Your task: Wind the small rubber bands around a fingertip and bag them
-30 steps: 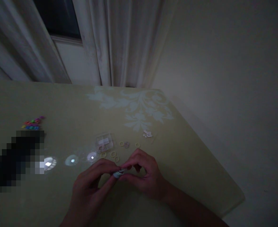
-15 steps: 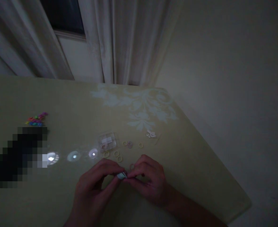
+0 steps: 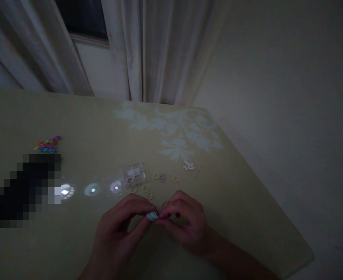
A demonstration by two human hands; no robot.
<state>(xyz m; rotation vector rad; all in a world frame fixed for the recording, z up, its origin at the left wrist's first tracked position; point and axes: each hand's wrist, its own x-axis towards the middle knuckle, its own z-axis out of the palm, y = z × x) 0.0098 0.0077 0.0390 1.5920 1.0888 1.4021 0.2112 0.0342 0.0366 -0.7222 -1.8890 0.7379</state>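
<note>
Between my hands is a small pale-blue piece [image 3: 152,216] with light and dark stripes across it; its exact kind I cannot make out. My left hand [image 3: 117,229] pinches it from the left, thumb below and index finger above. The fingertips of my right hand [image 3: 187,221] are pinched together at its right end and partly cover it. Just beyond my fingers lie several pale yellow rings [image 3: 146,189] and a pinkish ring cluster [image 3: 162,178]. A clear plastic box [image 3: 139,179] with a ring and a white piece inside stands behind my left hand.
Small white pieces [image 3: 189,165] lie right of the rings, by a thin clear sheet. Colourful small pieces [image 3: 47,145] are heaped at the left, behind a pixelated dark area [image 3: 22,190]. The pale table [image 3: 247,217] ends at a slanting right edge; curtains [image 3: 160,50] hang behind it.
The striped face of the pale-blue piece has turned more into view between my fingers. Both hands keep their pinch, and the whole view has shifted slightly.
</note>
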